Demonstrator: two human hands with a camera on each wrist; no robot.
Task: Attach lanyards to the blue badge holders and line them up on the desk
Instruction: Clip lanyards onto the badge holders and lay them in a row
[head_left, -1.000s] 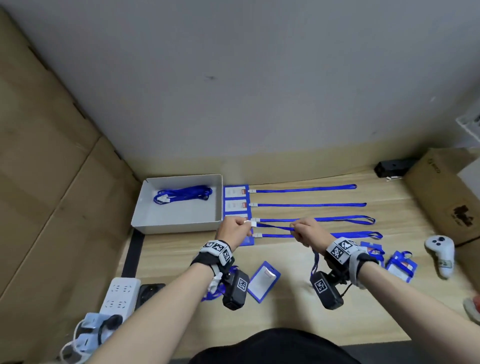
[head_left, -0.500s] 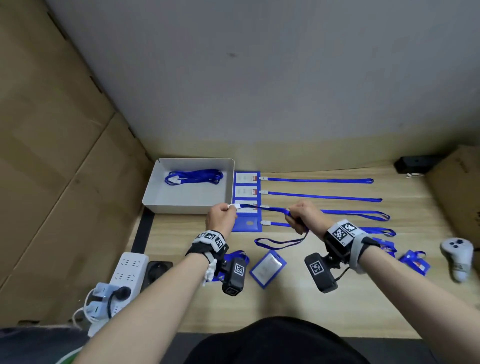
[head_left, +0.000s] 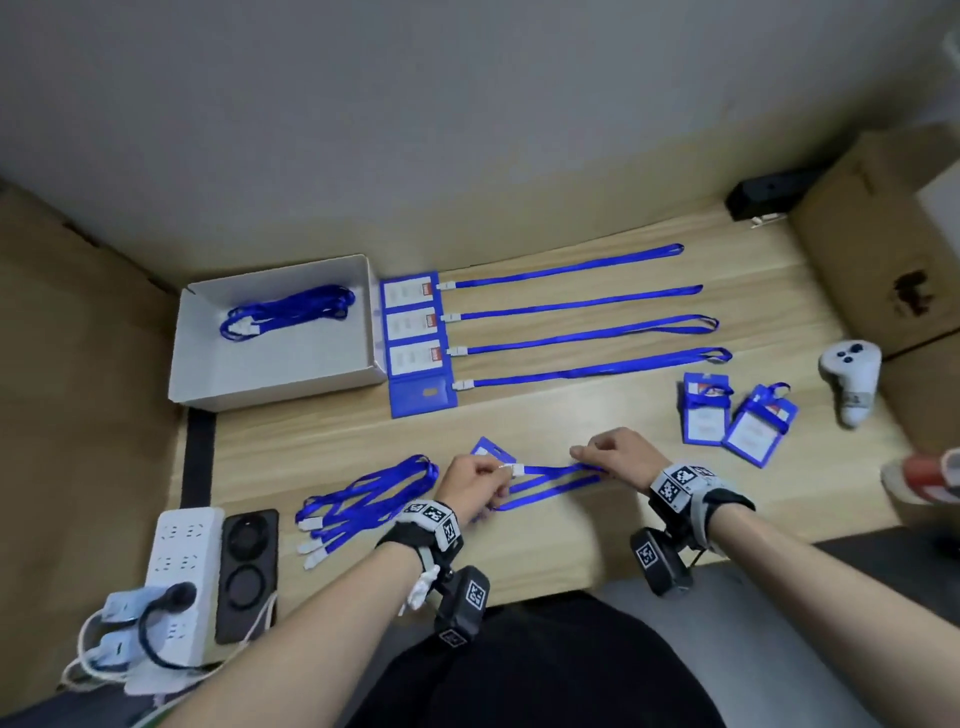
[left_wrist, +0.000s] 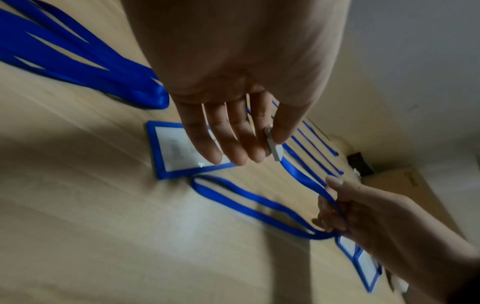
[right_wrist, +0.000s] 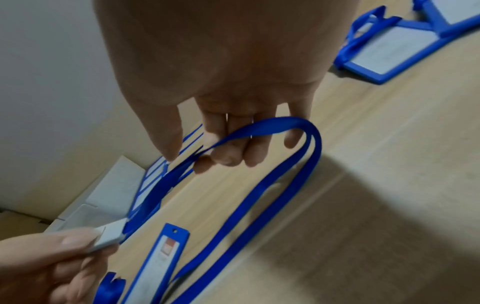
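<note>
My left hand (head_left: 497, 472) pinches the white clip (left_wrist: 274, 148) of a blue lanyard (head_left: 550, 487) between thumb and forefinger, its other fingers straight. My right hand (head_left: 589, 454) pinches the same lanyard's strap (right_wrist: 262, 126) a short way along, and the loop trails onto the desk. A loose blue badge holder (head_left: 491, 448) lies flat just under and beyond my left hand, also seen in the left wrist view (left_wrist: 179, 153). Four badge holders (head_left: 415, 322) with lanyards clipped on lie in a row farther back.
A white box (head_left: 270, 379) holding lanyards stands back left. A pile of loose lanyards (head_left: 363, 501) lies left of my hands. Two more badge holders (head_left: 732, 421) and a white controller (head_left: 852, 374) lie on the right, a power strip (head_left: 182, 566) at front left.
Both hands have drawn back from the row toward the desk's near edge, carrying the lanyard. They now hover low over the loose badge holder.
</note>
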